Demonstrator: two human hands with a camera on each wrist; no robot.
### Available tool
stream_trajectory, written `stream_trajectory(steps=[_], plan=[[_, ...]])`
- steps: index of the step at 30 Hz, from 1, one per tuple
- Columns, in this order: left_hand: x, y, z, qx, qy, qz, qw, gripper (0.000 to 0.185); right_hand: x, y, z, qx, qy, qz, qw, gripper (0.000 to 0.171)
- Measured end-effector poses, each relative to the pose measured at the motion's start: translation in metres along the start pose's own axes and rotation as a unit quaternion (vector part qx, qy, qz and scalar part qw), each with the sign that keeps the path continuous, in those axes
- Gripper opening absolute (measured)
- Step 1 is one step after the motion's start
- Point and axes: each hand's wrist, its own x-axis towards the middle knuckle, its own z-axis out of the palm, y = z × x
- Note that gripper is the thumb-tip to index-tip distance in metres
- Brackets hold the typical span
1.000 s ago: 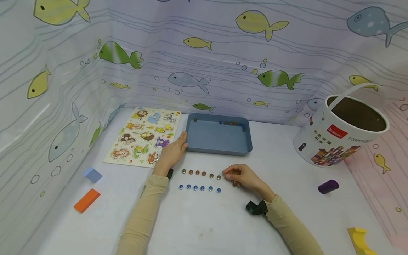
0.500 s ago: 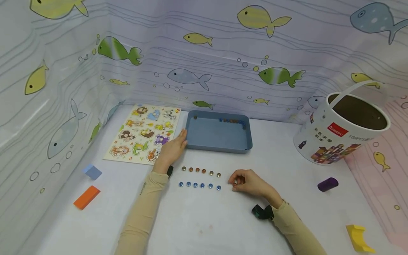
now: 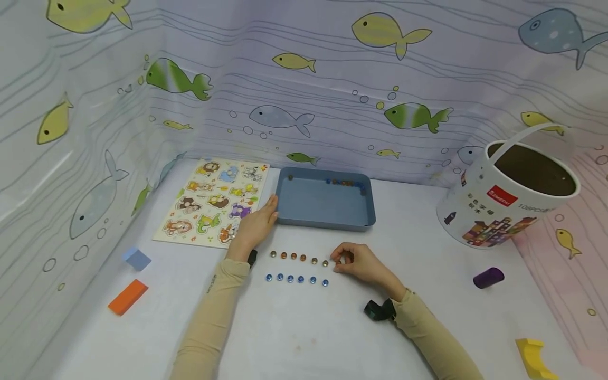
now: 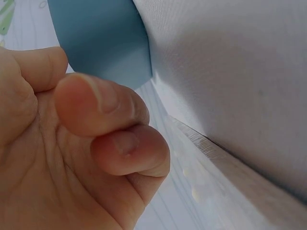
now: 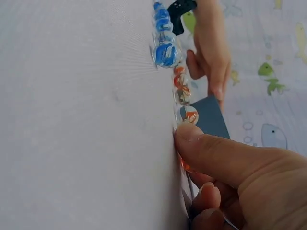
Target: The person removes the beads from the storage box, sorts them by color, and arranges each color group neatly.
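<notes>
Two rows of marbles lie on the white table [image 3: 304,338]: six blue marbles [image 3: 296,278] nearer, six orange marbles [image 3: 299,257] behind, each row's long axis running left to right. The right hand [image 3: 358,262], fingers curled, pinches a marble at the orange row's right end. Judged small, hard, smooth and apt to roll, marbles suit a fingertip pinch across the middle. Beyond, the left hand [image 3: 256,224] rests, fingers straight, against the blue tray [image 3: 323,219]
</notes>
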Motion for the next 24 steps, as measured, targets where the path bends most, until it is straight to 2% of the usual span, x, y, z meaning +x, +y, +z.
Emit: stream_trajectory(steps=[5,10,16,24], plan=[[0.0,-0.001,0.0,0.001,-0.001,0.001,1.0,0.054,0.006,-0.008,-0.009,0.009,-0.006,0.008,1.0,0.019],[0.0,0.0,0.0,-0.004,0.002,0.0,1.0,0.053,0.025,-0.03,-0.037,0.019,0.002,0.0,1.0,0.022],[0.0,0.001,-0.001,0.004,-0.002,-0.002,1.0,0.053,0.075,-0.047,-0.066,0.075,0.011,-0.013,0.997,0.029],[-0.001,0.0,0.0,0.004,0.002,-0.003,1.0,0.054,0.144,-0.054,-0.071,0.16,0.016,0.01,0.987,0.036]])
